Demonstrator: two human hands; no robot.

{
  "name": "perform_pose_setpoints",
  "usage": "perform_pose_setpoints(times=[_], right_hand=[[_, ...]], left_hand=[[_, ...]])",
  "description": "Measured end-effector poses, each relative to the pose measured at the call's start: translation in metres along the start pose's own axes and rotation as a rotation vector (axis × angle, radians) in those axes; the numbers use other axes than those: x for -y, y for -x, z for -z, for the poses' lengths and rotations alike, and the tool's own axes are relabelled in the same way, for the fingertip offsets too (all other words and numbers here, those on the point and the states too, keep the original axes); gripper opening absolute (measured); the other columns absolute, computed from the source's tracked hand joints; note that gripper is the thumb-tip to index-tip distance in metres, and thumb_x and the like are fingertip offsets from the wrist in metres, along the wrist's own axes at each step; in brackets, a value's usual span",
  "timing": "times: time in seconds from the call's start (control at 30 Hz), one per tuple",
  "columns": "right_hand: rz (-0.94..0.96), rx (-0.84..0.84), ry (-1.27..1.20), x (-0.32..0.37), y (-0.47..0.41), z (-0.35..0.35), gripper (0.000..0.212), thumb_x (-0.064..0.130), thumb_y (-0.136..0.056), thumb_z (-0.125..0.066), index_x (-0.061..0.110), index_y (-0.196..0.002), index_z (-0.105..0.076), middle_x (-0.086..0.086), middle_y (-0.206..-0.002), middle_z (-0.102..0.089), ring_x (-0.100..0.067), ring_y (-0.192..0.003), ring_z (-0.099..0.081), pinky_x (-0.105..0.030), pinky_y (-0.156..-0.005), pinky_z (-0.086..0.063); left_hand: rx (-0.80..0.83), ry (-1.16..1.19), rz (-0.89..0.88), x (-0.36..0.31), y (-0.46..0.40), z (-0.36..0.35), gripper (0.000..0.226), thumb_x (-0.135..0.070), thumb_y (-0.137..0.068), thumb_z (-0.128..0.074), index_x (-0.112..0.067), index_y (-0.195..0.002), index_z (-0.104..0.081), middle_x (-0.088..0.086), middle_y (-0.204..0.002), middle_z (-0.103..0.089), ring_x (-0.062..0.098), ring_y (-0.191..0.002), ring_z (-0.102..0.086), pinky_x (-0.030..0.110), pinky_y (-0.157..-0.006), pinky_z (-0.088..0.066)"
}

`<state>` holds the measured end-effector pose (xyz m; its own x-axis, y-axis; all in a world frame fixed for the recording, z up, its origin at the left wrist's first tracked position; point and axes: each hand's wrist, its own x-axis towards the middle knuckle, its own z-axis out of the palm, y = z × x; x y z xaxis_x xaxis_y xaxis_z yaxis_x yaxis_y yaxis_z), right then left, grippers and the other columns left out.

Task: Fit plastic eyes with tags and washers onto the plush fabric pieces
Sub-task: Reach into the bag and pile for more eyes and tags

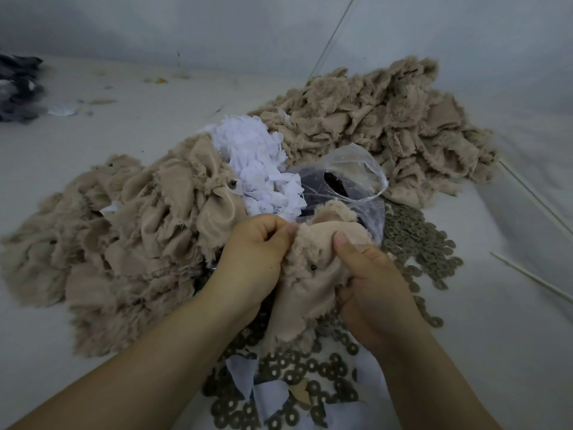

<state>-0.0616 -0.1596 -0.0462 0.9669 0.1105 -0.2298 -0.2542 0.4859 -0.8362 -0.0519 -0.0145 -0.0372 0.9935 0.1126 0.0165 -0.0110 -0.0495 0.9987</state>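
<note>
- we hold one plush fabric piece (313, 274) in both hands over the middle of the counter (496, 336), above a scatter of washers (415, 240).
- our left hand (257, 252) has its fingers curled, pinching the upper left edge of the piece between thumb and forefinger.
- our right hand (372, 283) grasps the right side of the piece, thumb pressed on top of the fabric and the other fingers tucked under it.
- a small dark plastic eye (312, 267) sits in the fur side of the piece, between our two hands.
- a clear plastic bag (350, 184) with dark contents lies just behind the piece, touching it.
- a heap of white tags (257, 162) lies just left of the bag.
- a pile of plush pieces (124, 231) spreads toward the left edge of the counter; one piece there shows an eye.
- a second tan pile (387, 125) lies toward the far right corner.
- thin pale sticks (530, 276) lie near the right edge.
- dark fabric (17, 88) sits at the far left edge.
</note>
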Motion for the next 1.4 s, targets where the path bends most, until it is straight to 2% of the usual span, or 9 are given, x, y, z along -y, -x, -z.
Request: perform_pose_setpoints(times=[0.13,0.27,0.37,0.63,0.9,1.03,1.13,1.23,1.4], right_hand=[[-0.015,0.012,-0.008,-0.004,0.002,-0.004,0.041,0.026,-0.088,-0.062,-0.004,-0.114,-0.069,-0.024,-0.116,-0.069,-0.039,-0.115,-0.064,-0.052,-0.103,-0.049],[0.081,-0.069,0.15,-0.007,0.002,-0.002,0.036,0.032,-0.089,-0.066,-0.002,-0.097,-0.073,-0.026,-0.1,-0.073,-0.043,-0.097,-0.07,-0.054,-0.091,-0.056],[0.124,-0.053,0.166,-0.009,0.002,-0.002,0.029,0.028,-0.091,-0.065,0.001,-0.095,-0.075,-0.028,-0.099,-0.072,-0.049,-0.097,-0.067,-0.06,-0.09,-0.054],[0.041,0.049,-0.096,-0.006,0.007,-0.011,0.042,0.021,-0.082,-0.065,0.003,-0.12,-0.067,-0.018,-0.115,-0.072,-0.031,-0.111,-0.068,-0.047,-0.099,-0.052],[-0.111,0.158,-0.214,-0.003,0.011,-0.013,0.042,0.017,-0.087,-0.059,0.001,-0.126,-0.063,-0.019,-0.12,-0.07,-0.032,-0.11,-0.069,-0.042,-0.091,-0.058],[-0.074,0.082,-0.183,-0.005,0.01,-0.013,0.044,0.022,-0.083,-0.066,-0.002,-0.121,-0.067,-0.023,-0.118,-0.069,-0.036,-0.112,-0.067,-0.049,-0.1,-0.052],[-0.055,-0.008,-0.102,-0.002,0.011,-0.012,0.048,0.03,-0.077,-0.071,-0.006,-0.11,-0.07,-0.025,-0.106,-0.072,-0.035,-0.1,-0.072,-0.042,-0.082,-0.06],[-0.067,-0.013,-0.123,0.0,0.013,-0.013,0.049,0.028,-0.081,-0.068,-0.009,-0.113,-0.066,-0.026,-0.107,-0.072,-0.036,-0.101,-0.071,-0.041,-0.082,-0.061],[-0.162,0.024,-0.18,-0.001,0.013,-0.015,0.048,0.025,-0.085,-0.064,-0.007,-0.12,-0.065,-0.026,-0.115,-0.069,-0.038,-0.111,-0.067,-0.051,-0.102,-0.05]], left_hand=[[-0.035,-0.094,-0.098,-0.007,0.002,-0.003,0.042,-0.026,-0.099,-0.056,-0.011,-0.059,-0.052,-0.009,-0.049,-0.047,0.005,-0.046,-0.04,0.018,-0.045,-0.037],[-0.037,-0.181,-0.267,-0.012,0.014,-0.005,0.057,-0.055,-0.09,-0.059,-0.009,-0.058,-0.047,-0.003,-0.047,-0.045,0.01,-0.045,-0.041,0.024,-0.044,-0.038],[-0.061,-0.229,-0.292,-0.007,0.014,-0.003,0.036,-0.028,-0.091,-0.066,-0.001,-0.069,-0.063,0.012,-0.062,-0.06,0.023,-0.055,-0.054,0.036,-0.05,-0.048],[-0.099,-0.178,-0.347,-0.006,0.014,-0.005,0.019,-0.011,-0.094,-0.062,-0.009,-0.078,-0.071,0.0,-0.074,-0.065,0.006,-0.066,-0.059,0.016,-0.061,-0.046],[-0.122,-0.076,-0.263,-0.005,0.014,-0.011,0.024,-0.016,-0.096,-0.06,-0.006,-0.075,-0.065,0.014,-0.072,-0.063,0.032,-0.066,-0.057,0.04,-0.06,-0.051],[-0.107,0.04,-0.257,-0.004,0.018,-0.013,0.041,-0.039,-0.094,-0.062,-0.005,-0.072,-0.053,0.005,-0.058,-0.046,0.013,-0.054,-0.043,0.027,-0.05,-0.041],[-0.054,-0.156,-0.395,0.003,0.022,-0.011,0.041,-0.048,-0.081,-0.068,-0.01,-0.077,-0.052,0.007,-0.067,-0.051,0.016,-0.059,-0.049,0.026,-0.051,-0.043],[-0.121,-0.41,-0.52,0.008,0.023,-0.011,0.021,-0.028,-0.086,-0.065,-0.013,-0.075,-0.056,-0.004,-0.071,-0.051,0.012,-0.066,-0.05,0.019,-0.058,-0.041],[-0.042,0.041,-0.289,0.009,0.022,-0.009,0.024,-0.013,-0.092,-0.06,-0.009,-0.069,-0.065,-0.001,-0.064,-0.06,0.008,-0.06,-0.055,0.021,-0.059,-0.047]])
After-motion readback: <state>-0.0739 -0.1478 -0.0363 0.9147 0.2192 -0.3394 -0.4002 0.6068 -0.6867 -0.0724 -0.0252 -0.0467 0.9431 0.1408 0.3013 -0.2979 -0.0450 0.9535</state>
